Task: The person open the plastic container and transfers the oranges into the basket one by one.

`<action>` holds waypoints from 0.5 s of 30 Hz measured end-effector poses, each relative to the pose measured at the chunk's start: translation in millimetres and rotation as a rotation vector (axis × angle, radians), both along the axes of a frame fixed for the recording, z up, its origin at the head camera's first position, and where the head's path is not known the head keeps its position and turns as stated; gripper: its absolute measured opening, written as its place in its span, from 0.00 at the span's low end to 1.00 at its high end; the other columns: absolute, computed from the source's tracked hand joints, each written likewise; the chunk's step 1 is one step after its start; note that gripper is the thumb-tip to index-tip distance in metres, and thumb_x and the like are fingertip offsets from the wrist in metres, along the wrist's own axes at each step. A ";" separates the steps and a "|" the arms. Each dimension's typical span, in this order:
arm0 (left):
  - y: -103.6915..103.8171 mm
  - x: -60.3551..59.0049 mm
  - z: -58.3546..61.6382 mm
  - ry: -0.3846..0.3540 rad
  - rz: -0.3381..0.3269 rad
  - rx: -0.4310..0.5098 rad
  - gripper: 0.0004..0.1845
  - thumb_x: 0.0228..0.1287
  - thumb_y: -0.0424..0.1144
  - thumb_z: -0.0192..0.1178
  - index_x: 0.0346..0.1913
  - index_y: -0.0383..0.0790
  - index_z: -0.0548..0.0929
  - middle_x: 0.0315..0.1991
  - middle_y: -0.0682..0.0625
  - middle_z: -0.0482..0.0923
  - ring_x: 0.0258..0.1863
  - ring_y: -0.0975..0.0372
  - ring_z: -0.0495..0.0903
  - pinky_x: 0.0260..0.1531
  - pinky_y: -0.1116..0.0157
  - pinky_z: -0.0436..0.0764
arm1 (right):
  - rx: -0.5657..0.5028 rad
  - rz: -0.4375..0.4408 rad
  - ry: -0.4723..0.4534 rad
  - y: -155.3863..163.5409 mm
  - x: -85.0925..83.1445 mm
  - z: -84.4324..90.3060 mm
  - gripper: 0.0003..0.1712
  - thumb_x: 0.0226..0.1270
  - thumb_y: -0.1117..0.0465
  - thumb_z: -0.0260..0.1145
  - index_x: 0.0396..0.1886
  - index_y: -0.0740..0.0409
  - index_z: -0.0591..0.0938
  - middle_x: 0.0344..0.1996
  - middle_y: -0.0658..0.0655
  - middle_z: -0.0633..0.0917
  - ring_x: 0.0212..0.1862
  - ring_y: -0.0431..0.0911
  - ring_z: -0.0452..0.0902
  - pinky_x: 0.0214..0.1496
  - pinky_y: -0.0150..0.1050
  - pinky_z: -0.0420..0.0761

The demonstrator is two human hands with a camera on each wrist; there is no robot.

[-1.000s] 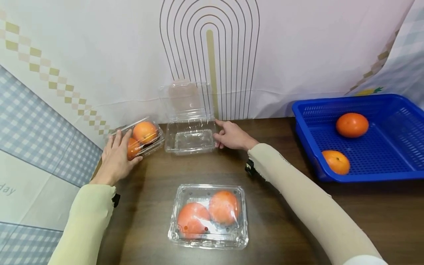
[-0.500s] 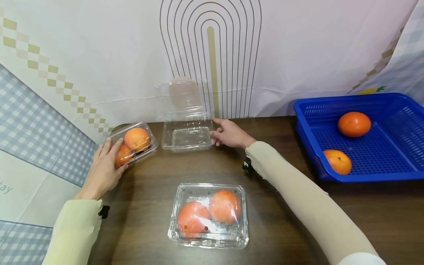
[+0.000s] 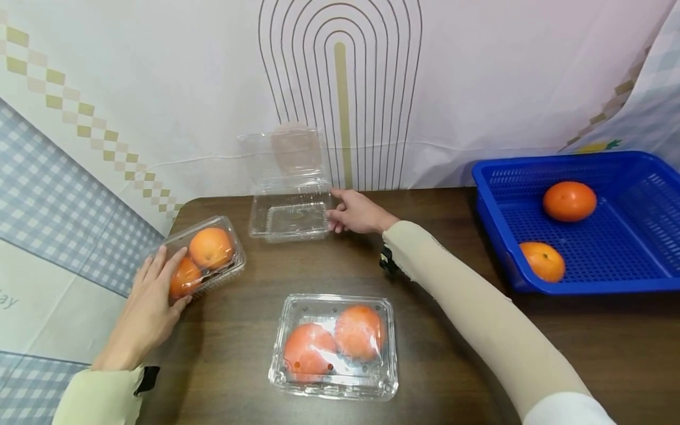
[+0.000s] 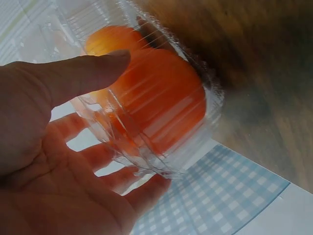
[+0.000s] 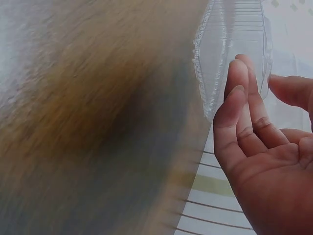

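**A:** Where are the hands, and what do they have?

**B:** The left hand (image 3: 151,301) cups the end of a closed clear clamshell box (image 3: 204,257) holding two oranges, thumb on top and fingers curled under its rim, at the left edge of the dark wooden bench (image 3: 451,366). The right hand (image 3: 355,211) rests at the right side of an empty open clamshell (image 3: 289,215) near the back wall, fingertips pinching its rim, lid standing upright behind it.

**A:** How would the filled box handle?

**B:** Judging by looks, the thin ribbed plastic is light, flexible and slick, while the fruit gives it weight that may roll inside. It probably wants support from beneath with a thumb over the lid, not a squeeze on the walls, which could buckle or pop open. The empty one seems nearly weightless and likely to skid; its stiffer rim is the sensible place to hold.

**A:** Anything else around?

**B:** A second closed box of two oranges (image 3: 334,345) sits at the front centre, and a blue perforated basket (image 3: 494,177) on the right holds two loose oranges
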State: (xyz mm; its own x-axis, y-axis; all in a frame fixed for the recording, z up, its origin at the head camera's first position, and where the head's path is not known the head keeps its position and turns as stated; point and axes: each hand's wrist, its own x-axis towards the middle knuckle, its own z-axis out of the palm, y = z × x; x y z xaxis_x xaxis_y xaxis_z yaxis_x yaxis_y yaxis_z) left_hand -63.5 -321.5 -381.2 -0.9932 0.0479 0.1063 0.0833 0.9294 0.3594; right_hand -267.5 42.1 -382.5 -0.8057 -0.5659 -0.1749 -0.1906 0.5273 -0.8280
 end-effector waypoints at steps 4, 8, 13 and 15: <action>3.0 12.1 -1.3 0.018 -0.016 -0.018 0.49 0.57 0.26 0.70 0.80 0.39 0.56 0.78 0.23 0.46 0.73 0.23 0.48 0.73 0.24 0.48 | 0.021 0.022 0.001 -5.7 -2.5 0.7 0.44 0.78 0.62 0.60 0.82 0.64 0.46 0.35 0.60 0.89 0.36 0.49 0.86 0.43 0.42 0.91; 6.4 24.5 -0.9 0.036 -0.052 -0.026 0.50 0.53 0.24 0.71 0.78 0.38 0.58 0.76 0.22 0.49 0.71 0.21 0.51 0.74 0.25 0.49 | 0.047 0.062 0.019 -12.7 -4.5 3.4 0.44 0.79 0.62 0.60 0.82 0.66 0.45 0.37 0.61 0.90 0.35 0.46 0.85 0.43 0.43 0.91; 14.0 38.1 0.0 0.015 -0.086 -0.024 0.52 0.50 0.23 0.73 0.78 0.40 0.60 0.77 0.24 0.51 0.72 0.24 0.51 0.76 0.28 0.48 | 0.050 0.092 0.016 -19.9 -4.9 7.1 0.45 0.79 0.62 0.59 0.82 0.68 0.43 0.38 0.63 0.90 0.36 0.49 0.86 0.46 0.48 0.91; 17.5 42.3 0.6 0.002 -0.091 -0.021 0.52 0.50 0.22 0.74 0.78 0.41 0.60 0.77 0.25 0.52 0.74 0.25 0.51 0.74 0.27 0.51 | 0.051 0.096 0.010 -22.8 -5.0 7.4 0.45 0.79 0.62 0.59 0.82 0.68 0.43 0.37 0.63 0.90 0.37 0.50 0.87 0.48 0.48 0.91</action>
State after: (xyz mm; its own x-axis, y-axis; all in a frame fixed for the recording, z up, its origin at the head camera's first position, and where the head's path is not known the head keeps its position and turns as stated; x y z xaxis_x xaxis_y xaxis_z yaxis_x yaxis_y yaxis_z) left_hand -21.2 -304.0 -380.6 -0.9843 0.1404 0.1066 0.1687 0.9253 0.3397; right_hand -272.5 19.3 -375.1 -0.7497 -0.6314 -0.1981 -0.2502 0.5476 -0.7985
